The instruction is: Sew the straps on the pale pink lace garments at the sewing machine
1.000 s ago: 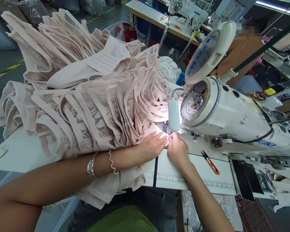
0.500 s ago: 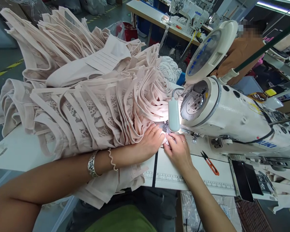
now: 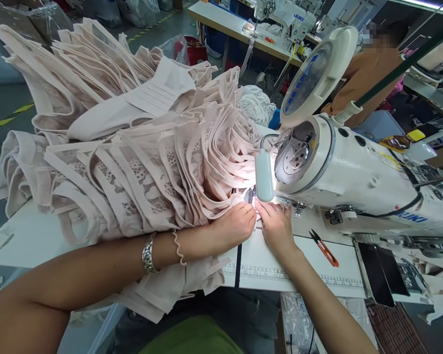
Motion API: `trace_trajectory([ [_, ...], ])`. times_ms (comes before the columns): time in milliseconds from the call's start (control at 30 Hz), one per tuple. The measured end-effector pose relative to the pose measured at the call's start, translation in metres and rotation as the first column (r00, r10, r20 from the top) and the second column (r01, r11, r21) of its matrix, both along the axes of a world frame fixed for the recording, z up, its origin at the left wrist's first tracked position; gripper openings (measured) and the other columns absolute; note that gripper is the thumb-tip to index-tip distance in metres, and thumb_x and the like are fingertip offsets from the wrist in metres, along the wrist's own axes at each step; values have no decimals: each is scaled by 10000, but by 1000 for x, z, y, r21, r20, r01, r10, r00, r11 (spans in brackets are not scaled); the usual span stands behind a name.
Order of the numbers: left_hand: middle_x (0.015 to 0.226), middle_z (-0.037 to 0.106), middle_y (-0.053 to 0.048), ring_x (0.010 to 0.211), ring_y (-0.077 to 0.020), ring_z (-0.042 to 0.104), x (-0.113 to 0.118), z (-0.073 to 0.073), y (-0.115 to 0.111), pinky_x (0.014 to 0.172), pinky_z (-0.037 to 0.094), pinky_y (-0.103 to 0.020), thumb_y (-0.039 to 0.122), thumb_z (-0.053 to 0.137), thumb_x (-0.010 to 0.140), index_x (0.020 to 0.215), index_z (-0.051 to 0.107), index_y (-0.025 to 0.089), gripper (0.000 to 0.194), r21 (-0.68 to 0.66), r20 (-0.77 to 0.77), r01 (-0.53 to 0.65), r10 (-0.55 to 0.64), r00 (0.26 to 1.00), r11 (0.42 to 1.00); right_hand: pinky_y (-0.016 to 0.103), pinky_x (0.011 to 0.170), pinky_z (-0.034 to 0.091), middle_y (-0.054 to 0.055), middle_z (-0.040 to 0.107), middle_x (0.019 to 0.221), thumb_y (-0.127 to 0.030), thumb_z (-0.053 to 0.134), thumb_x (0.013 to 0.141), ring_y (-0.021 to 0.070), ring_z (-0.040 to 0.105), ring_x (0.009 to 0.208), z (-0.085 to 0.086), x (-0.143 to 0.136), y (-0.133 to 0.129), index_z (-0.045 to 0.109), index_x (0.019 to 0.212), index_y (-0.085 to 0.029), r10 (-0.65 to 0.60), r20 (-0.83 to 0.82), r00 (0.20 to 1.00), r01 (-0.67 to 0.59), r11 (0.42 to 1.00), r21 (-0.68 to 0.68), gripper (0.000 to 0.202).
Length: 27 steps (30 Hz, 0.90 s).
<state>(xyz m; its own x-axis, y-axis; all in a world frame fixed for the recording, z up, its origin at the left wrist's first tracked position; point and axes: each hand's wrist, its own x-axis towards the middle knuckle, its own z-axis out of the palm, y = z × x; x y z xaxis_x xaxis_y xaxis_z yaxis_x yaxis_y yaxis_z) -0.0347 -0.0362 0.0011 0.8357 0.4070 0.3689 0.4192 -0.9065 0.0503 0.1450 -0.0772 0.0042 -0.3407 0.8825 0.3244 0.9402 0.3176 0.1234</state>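
We note, from the left edge to the centre of the frame, a broad heap of pale pink fabric pieces with lace panels and bound edges, lying across a white tabletop. We judge each piece light, limp and soft, the lace liable to snag; the bound edges look the sounder place to take hold, whereas the whole heap would drag. At centre, the left hand lies against the heap's lower right end, its fingers bent and close together; its fingertips are hidden, so we cannot tell whether they pinch cloth. Just beside it, the right hand is partly curled, fingers forward, the tips at a small lit scrap of cloth; we cannot confirm a grip. Above the right fingertips we record a pale green oblong lamp, then a white metal sewing machine at right, with orange-handled thread snips below it.
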Motion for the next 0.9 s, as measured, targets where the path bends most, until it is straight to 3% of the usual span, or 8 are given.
trace_trajectory([
  [200, 1110, 685, -152, 1049, -234, 616, 1, -2, 1, 977, 424, -367, 22, 429, 954, 1111, 619, 41, 247, 121, -32, -18, 22, 999, 992, 434, 999, 383, 95, 733, 1056, -46, 304, 937, 237, 609, 980, -4, 0, 1, 599, 1356, -194, -109, -67, 992, 102, 990, -100, 533],
  [467, 1028, 679, -137, 959, -218, 625, 0, -2, 3, 920, 443, -345, 3, 418, 953, 1054, 619, 48, 229, 122, 18, -3, 0, 1000, 993, 394, 844, 473, 95, 724, 974, -46, 324, 907, 242, 609, 857, 0, -2, 2, 635, 1308, -200, -134, -73, 988, 126, 986, -112, 531],
  [600, 1048, 673, -138, 1006, -223, 613, 1, -6, 4, 944, 442, -350, 13, 426, 958, 1062, 614, 57, 219, 104, 15, -19, 17, 1000, 994, 382, 794, 476, 96, 717, 938, -31, 349, 887, 254, 614, 864, 1, -3, 3, 648, 1283, -192, -140, -94, 986, 126, 983, -136, 522],
  [900, 1054, 677, -149, 998, -220, 636, -1, -2, 6, 956, 460, -365, 0, 386, 957, 1097, 598, 39, 257, 71, 18, 26, -27, 999, 997, 366, 828, 443, 73, 686, 838, -32, 320, 889, 221, 589, 788, -2, -1, 4, 679, 1162, -187, -122, -157, 980, 102, 987, -126, 476],
])
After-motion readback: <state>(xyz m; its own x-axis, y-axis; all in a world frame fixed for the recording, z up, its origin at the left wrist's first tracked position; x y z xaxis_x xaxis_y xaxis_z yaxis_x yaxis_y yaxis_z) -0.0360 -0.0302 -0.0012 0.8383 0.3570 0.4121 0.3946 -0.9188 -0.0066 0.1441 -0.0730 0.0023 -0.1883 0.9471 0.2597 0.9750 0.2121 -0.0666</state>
